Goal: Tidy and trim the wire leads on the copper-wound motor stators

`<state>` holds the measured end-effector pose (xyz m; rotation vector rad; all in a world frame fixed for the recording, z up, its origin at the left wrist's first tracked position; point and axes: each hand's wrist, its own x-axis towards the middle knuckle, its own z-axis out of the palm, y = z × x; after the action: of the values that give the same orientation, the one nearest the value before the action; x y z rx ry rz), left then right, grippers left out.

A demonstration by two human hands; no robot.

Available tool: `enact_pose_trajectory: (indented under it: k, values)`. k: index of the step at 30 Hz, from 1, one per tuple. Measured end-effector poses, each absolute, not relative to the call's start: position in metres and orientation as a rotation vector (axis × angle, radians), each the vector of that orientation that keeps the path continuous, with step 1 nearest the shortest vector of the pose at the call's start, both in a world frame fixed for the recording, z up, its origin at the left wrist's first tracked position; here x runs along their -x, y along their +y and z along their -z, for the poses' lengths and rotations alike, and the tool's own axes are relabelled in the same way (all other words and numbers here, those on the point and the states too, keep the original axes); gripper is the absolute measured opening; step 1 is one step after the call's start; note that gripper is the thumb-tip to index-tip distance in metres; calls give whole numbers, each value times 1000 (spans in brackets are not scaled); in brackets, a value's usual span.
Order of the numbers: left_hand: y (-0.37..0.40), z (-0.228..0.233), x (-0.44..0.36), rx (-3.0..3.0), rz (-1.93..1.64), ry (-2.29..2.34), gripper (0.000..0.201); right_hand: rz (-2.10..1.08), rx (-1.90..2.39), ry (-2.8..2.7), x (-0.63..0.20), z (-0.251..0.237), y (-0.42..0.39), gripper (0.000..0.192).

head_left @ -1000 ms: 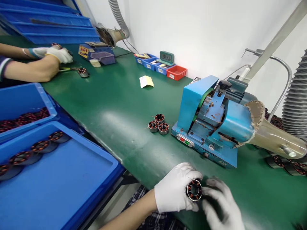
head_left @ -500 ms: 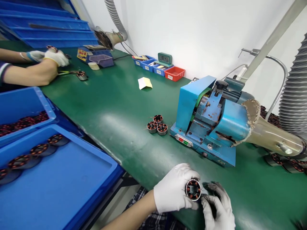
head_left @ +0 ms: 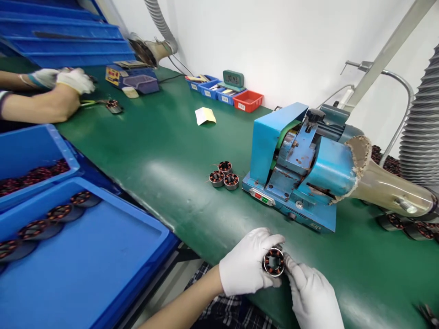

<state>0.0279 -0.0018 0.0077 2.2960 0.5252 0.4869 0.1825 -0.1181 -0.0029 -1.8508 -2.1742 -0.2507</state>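
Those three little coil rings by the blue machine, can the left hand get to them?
Probably yes: bare green table lies between the left hand and the three stators, but it holds a stator now.

Open green bench surface [head_left: 164, 151] runs through the middle of the frame, passable to a hand. The blue machine [head_left: 298, 169] blocks the centre right, three stators [head_left: 223, 174] just beside its left edge. Blue trays [head_left: 85, 256] close the lower left. A co-worker's arms [head_left: 44, 98] occupy the upper left.
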Motion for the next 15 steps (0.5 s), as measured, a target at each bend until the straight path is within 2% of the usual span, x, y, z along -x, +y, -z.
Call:
enact_pose_trajectory:
  k: [3, 6, 9, 12, 13, 15]
  values:
    - [0, -7, -30, -2287, -507, 489, 52, 367, 1910, -2137, -193, 1, -121, 32]
    - [3, -5, -31, -2277, -482, 496, 50, 306, 2031, -1967, -212, -3, -131, 31]
    - [2, -7, -26, -2259, -450, 550, 63, 209, 2068, -1661, -217, -8, -143, 20]
    - [-9, -19, -15, -2225, -679, 680, 96, 28, 1901, -1693, -196, -15, -147, 21]
    - [-15, -27, -12, -2225, -809, 697, 100, -53, 1869, -1746, -187, -17, -146, 25]
    - [-25, -44, -11, -2270, -950, 553, 86, -183, 1890, -1772, -170, -20, -139, 31]
